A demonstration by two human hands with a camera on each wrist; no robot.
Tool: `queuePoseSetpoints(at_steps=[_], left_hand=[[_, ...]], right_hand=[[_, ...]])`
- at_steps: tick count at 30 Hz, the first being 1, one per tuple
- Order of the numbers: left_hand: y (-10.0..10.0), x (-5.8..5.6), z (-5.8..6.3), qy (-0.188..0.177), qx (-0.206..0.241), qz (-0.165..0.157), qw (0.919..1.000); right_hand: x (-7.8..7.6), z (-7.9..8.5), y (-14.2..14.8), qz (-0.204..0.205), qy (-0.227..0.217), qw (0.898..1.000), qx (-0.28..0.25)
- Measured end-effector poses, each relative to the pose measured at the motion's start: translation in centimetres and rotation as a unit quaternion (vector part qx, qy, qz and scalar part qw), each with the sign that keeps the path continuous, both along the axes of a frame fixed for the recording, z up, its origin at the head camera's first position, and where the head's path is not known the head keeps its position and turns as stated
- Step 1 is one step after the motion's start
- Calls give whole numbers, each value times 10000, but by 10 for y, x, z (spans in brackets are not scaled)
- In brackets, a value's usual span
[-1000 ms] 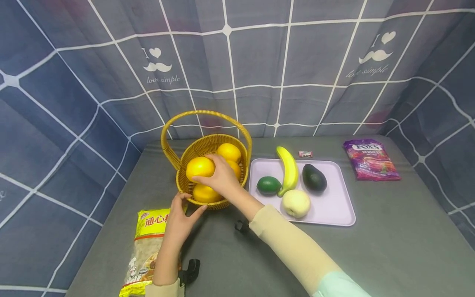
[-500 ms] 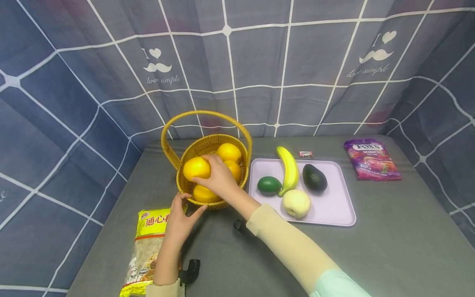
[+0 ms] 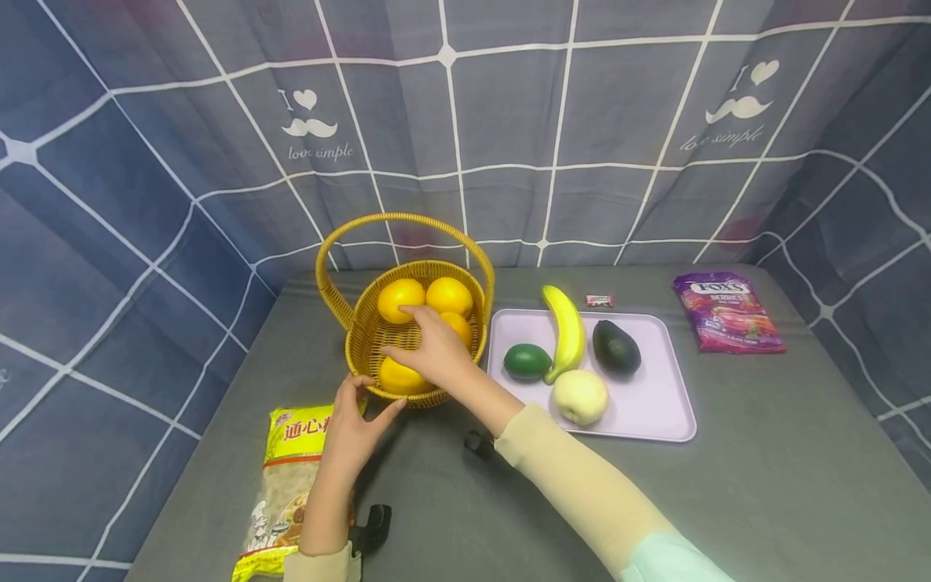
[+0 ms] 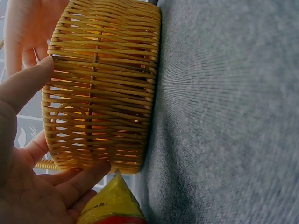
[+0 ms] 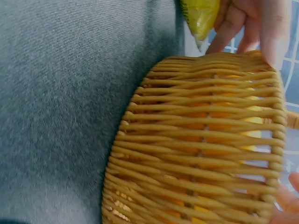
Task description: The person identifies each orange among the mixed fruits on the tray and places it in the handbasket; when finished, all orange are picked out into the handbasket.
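Note:
A woven golden basket [image 4: 100, 93] with a tall handle stands on the grey cloth, left of centre in the head view. My left hand [image 3: 352, 436] holds its near-left side, thumb at the rim and fingers against the wall. Over the basket's opening reaches my right hand [image 3: 441, 354], thumb and fingers apart with nothing gripped. Just beyond its fingertips an orange [image 3: 398, 301] rests at the back left inside. Beside that lies a second orange [image 3: 448, 297], and a third orange [image 3: 458, 326] is partly covered by the hand. Another orange [image 3: 400, 377] sits near the front rim.
A lilac tray [image 3: 655, 404] on the right bears a banana [image 3: 566, 333], an avocado [image 3: 616, 349], a green lime-like fruit [image 3: 527, 362] and a pale round fruit [image 3: 580, 397]. Behind are a small wrapped sweet [image 3: 600, 301] and a purple candy bag [image 3: 727, 314]. A yellow-labelled food bag [image 3: 284, 485] lies front left.
The orange that my right hand held over the basket's left part now lies at the back left inside, let go. The left hand has stayed at the rim.

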State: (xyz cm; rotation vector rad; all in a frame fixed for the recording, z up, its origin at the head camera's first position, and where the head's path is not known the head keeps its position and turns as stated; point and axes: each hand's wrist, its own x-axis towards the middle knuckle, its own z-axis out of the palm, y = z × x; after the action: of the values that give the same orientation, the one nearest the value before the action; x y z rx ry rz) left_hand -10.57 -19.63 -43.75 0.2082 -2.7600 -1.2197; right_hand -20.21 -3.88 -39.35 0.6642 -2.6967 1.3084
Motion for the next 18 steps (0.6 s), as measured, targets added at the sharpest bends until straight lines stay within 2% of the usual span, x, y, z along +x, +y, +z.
queuePoseSetpoints(at_steps=[5,11,18], left_hand=[[1,-1,0,-20,46,11,10000],[0,-1,1,43,101,-11,9999],[-4,-3,4,-57,117,-73,9999]], right_hand=[[11,8,16,35,81,9997,-228],[30,24,40,71,7,9932,-1162],[44,41,73,-183,463,9824,-1799]])
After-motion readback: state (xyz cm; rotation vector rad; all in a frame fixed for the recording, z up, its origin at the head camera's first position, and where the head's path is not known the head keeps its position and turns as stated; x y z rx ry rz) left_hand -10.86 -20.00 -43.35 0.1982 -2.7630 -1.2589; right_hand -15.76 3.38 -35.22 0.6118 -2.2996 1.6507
